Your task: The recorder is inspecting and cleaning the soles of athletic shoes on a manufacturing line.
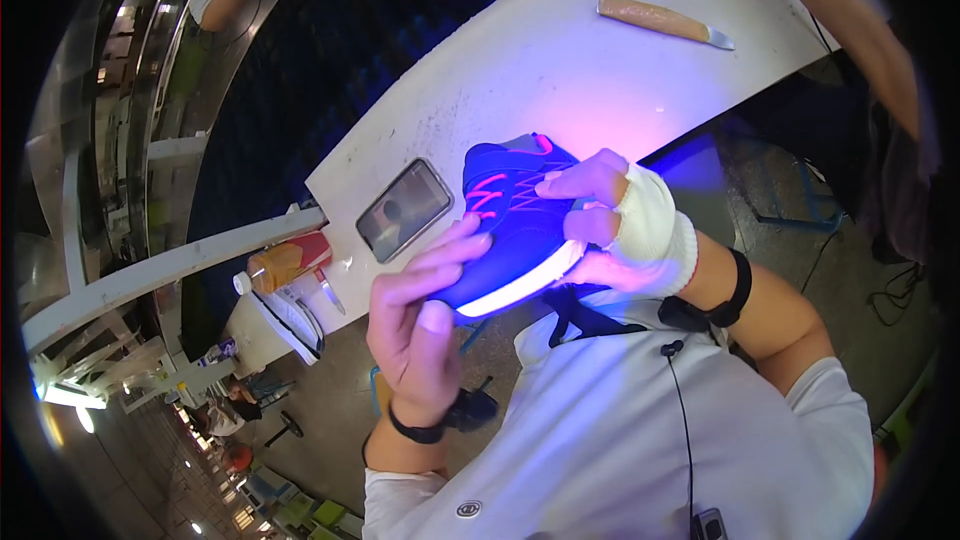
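Note:
A sneaker (515, 255) is held up over the near edge of the white table, glowing deep blue under violet light, with pinkish-red lacing and a bright white sole edge. Its toe points toward my left hand (420, 315), whose fingers lie over the toe while the thumb presses at the sole edge. On the other side my right hand (610, 220), in a white fingerless glove, grips the shoe's side. One right finger reaches onto the laces. The shoe's underside and inside are hidden.
A phone (405, 210) lies left of the shoe on the white table (400, 120). A wooden-handled knife (665, 20) lies at the far right. Further left are an amber bottle (285, 265), a small blade (327, 292) and another shoe (290, 325). Other people's arms (850, 20) show above.

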